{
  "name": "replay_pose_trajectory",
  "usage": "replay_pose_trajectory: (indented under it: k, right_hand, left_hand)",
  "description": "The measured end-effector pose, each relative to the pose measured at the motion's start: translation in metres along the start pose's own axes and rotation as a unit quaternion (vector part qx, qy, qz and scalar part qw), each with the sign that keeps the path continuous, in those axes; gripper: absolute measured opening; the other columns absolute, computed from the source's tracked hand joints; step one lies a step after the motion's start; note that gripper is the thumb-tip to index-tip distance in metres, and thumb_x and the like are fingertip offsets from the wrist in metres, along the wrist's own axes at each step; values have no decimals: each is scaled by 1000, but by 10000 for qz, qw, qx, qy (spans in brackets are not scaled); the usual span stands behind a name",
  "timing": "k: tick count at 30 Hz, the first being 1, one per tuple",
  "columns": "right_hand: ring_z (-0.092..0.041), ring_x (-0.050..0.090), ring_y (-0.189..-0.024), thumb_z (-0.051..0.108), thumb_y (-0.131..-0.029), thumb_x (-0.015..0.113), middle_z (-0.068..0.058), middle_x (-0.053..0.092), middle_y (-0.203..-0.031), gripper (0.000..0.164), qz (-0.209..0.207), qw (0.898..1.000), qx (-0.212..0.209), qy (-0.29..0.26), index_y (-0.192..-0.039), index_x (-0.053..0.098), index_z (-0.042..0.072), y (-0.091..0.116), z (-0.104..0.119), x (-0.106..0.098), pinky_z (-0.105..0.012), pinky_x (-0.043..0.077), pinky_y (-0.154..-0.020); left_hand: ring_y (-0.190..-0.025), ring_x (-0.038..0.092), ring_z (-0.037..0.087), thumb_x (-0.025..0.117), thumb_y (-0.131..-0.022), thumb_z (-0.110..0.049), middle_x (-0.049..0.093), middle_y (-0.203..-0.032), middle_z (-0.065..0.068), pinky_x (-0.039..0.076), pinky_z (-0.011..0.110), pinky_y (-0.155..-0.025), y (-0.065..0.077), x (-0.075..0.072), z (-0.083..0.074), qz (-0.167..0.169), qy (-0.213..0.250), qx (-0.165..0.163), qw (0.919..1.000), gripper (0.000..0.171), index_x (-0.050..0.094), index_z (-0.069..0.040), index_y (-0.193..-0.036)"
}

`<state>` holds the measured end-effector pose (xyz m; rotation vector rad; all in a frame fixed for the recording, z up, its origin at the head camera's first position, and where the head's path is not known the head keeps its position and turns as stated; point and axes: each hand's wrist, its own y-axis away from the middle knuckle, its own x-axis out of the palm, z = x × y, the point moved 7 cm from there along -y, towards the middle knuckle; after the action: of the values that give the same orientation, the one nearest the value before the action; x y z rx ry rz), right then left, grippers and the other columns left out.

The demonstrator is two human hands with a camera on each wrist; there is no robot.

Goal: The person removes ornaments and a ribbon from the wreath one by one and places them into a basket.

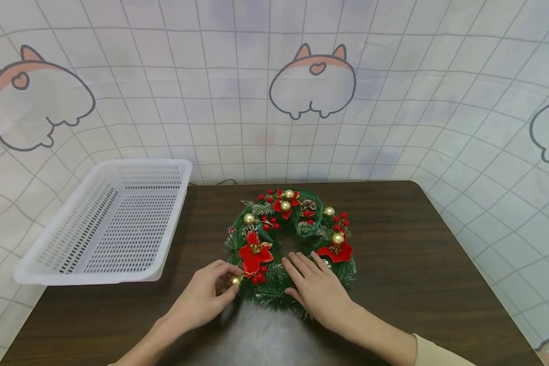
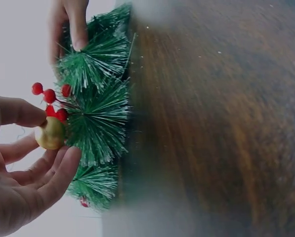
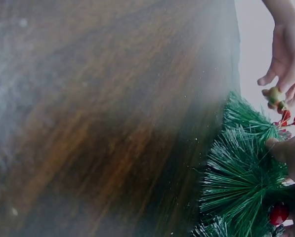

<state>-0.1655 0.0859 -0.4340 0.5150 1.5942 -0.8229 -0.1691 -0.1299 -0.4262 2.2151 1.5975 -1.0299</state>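
A green Christmas wreath (image 1: 274,292) lies on the table, trimmed with red poinsettia flowers (image 1: 254,254), red berries, pine cones and gold balls. At its front left, my left hand (image 1: 210,290) pinches a small gold ball (image 2: 50,133) between thumb and fingers, beside a cluster of red berries (image 2: 49,96). My right hand (image 1: 317,290) rests on the front right of the wreath, its fingers stretched out over the green needles. In the right wrist view its thumb presses into the needles (image 3: 241,173).
A white perforated plastic basket (image 1: 174,223) stands at the left of the dark wooden table (image 1: 407,264). A white grid-patterned cloth (image 1: 238,101) with cartoon drawings hangs behind and around the table. A thin dark cable (image 1: 227,181) shows at the back edge.
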Motion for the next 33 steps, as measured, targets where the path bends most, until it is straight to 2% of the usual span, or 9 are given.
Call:
replay_pose_trajectory:
  k: [5,13,18,25,28,33]
  right_hand:
    - [-31,50,-138,40,-102,65,-17,54,-149,58,-49,9999,26,-84,-148,54,7,-1,-2,1,-57,30,-117]
    - [-35,46,-140,42,-103,62,-19,51,-151,61,-36,9997,99,-210,-152,50,8,1,-4,4,-60,28,-117]
    - [-36,43,-142,43,-105,57,-20,46,-154,62,97,9990,178,-387,-156,45,8,3,-5,5,-60,25,-119]
    - [-36,37,-146,48,-108,47,-19,40,-159,63,209,9971,408,-602,-159,40,12,6,-6,5,-65,12,-120]
    - [-36,36,-147,48,-109,46,-19,39,-159,61,177,9971,460,-573,-159,40,13,6,-7,6,-66,13,-119]
    - [-36,36,-147,47,-109,47,-19,40,-159,61,162,9970,500,-562,-159,40,14,7,-8,7,-63,16,-120]
  left_hand:
    - [-83,64,7,74,-91,-1,66,-104,-5,58,29,-70,0,-4,-5,-112,76,12,9999,24,72,-10,-112]
    - [-88,66,9,76,-89,3,67,-101,-6,60,26,-74,-4,-8,-9,-374,415,141,9983,25,70,-13,-107]
    - [-91,66,11,78,-88,3,67,-104,-5,60,27,-78,-4,-8,-9,-297,597,148,9977,29,71,-12,-112]
    - [-93,67,14,80,-84,9,65,-105,-2,60,28,-80,-6,-11,-12,-316,648,282,9970,35,72,-9,-114]
    - [-93,68,13,80,-84,9,64,-107,-3,60,31,-81,-5,-13,-15,-347,636,350,9968,35,73,-10,-113]
    - [-98,67,12,80,-84,9,62,-111,-5,60,33,-84,-4,-12,-21,-214,626,525,9964,36,73,-11,-113]
